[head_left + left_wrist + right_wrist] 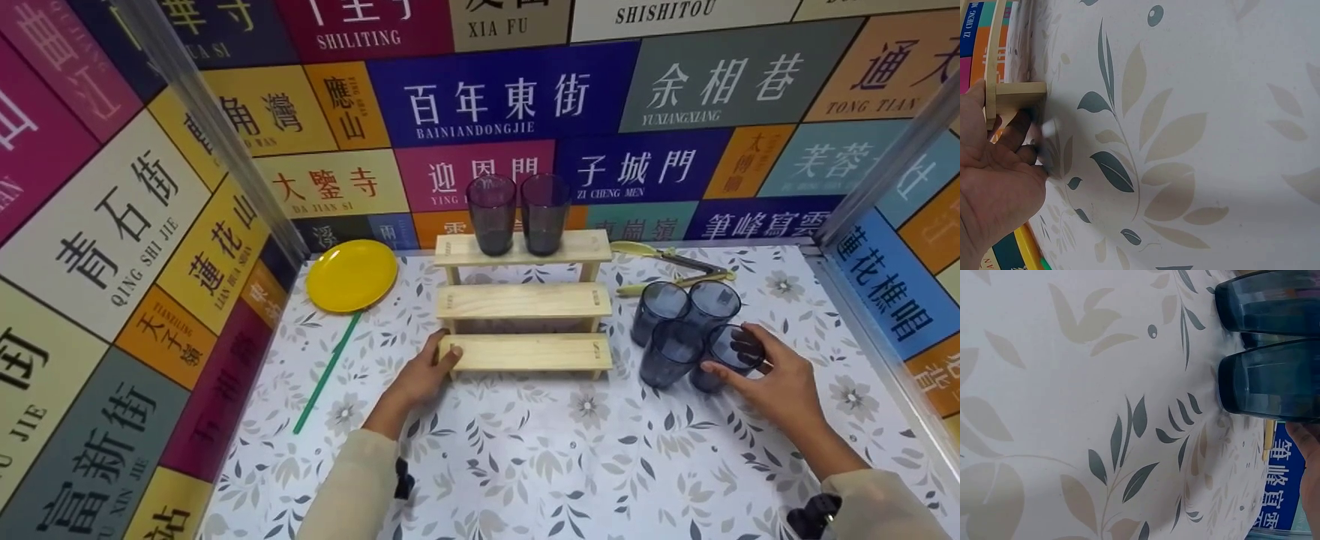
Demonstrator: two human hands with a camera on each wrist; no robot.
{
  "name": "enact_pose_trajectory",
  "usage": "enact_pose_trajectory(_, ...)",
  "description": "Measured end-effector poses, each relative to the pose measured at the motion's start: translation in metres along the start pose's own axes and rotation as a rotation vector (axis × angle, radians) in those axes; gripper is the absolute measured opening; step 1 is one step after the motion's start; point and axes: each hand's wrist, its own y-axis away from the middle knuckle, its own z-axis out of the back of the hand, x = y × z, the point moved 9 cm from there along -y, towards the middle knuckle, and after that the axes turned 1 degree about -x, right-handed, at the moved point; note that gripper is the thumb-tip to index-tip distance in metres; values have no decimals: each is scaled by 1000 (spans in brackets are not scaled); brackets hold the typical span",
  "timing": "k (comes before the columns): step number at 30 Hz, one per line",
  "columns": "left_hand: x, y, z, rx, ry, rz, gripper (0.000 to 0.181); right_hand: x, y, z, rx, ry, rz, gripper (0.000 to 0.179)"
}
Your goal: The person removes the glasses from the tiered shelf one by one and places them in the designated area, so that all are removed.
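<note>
A three-step wooden stand (525,300) is in the middle of the head view. My left hand (421,373) grips the left end of its lowest step, thumb on top; the left wrist view shows the fingers beside the wooden board (1022,93). At the right, my right hand (784,386) holds the front right blue drinking glass (721,352) round its side. That tumbler (1269,382) appears in the right wrist view with a fingertip at its wall. Other blue glasses (667,360) stand upright close against it. Two purple glasses (491,217) stand side by side on the top step.
Behind the blue glasses lie yellow-green tongs (675,262). A yellow plate (351,276) lies at the back left, with a green straw-like stick (326,375) in front of it. Printed panels (495,90) wall the table (525,465) at the back and sides.
</note>
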Motion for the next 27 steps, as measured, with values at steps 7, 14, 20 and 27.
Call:
enact_pose_trajectory(7, 0, 0, -1, -3, 8, -6, 75, -2, -2, -1, 15, -2, 2, 90)
enact_pose_trajectory(14, 1, 1, -2, -3, 24, 23, 76, -2, -4, -6, 61, -25, -3, 95)
enact_pose_trajectory(20, 0, 2, -2, -2, 27, 38, 77, -5, -5, -9, 95, -45, -37, 105)
enact_pose_trajectory(27, 1, 1, -2, 7, 16, 55, 77, -6, -7, -9, 98, -63, -25, 103)
